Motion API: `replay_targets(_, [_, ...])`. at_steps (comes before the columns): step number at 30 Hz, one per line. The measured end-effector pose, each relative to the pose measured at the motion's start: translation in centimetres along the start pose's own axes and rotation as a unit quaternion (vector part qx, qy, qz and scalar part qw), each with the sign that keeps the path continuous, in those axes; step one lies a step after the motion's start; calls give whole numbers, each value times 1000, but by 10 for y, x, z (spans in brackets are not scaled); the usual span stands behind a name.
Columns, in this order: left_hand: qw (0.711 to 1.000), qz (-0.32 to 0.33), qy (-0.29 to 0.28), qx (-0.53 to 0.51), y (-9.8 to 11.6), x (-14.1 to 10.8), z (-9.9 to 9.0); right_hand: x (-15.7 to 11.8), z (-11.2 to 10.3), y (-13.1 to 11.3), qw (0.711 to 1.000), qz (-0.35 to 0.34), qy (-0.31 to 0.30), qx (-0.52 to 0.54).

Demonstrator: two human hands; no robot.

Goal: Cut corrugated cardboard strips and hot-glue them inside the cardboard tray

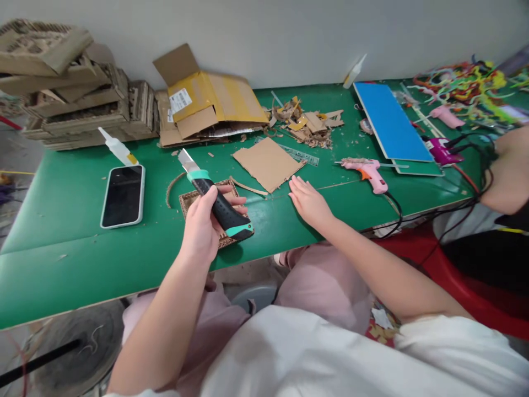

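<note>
My left hand (201,223) is closed around a black and green utility knife (223,209), its blade out and pointing up and away to the left. Beneath the knife lies a shallow cardboard tray (187,199) with corrugated edges, partly hidden by the hand. Lying flat on the table, fingers stretched out, my right hand (308,203) rests by the near right edge of a square cardboard piece (268,164). A clear ruler (303,155) sticks out from behind that square. Thin cardboard strips (250,188) curve beside the tray.
A phone (123,196) and a glue bottle (118,148) lie left. Stacked cardboard frames (82,105), an opened box (223,99) and scraps (309,124) line the back. Right are a pink glue gun (367,171), its cable, a blue board (392,121) and another person's arm (506,171).
</note>
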State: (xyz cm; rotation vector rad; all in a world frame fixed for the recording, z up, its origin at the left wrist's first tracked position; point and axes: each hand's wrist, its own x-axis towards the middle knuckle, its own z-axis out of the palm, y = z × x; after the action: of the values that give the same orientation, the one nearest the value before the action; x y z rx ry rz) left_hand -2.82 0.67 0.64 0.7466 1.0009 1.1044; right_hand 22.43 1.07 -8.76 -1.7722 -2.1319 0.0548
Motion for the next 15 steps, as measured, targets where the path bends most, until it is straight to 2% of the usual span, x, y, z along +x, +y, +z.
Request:
replay_targets(6, [1000,-7,-21,12,-1,-2,2,32,-1,40,999,29,28,22])
replay_targets(9, [1000,-12,-24,13,1,-3,3,44,-6,46,996,46,71,31])
replay_targets(12, [999,-25,-30,14,-2,-1,4,38,-22,28,986,70,150,34])
replay_targets(14, [999,-33,-30,21,-7,1,5,25,-33,2,967,85,229,72])
replay_targets(15, [999,-33,-26,29,-11,2,7,17,-38,-15,962,75,237,116])
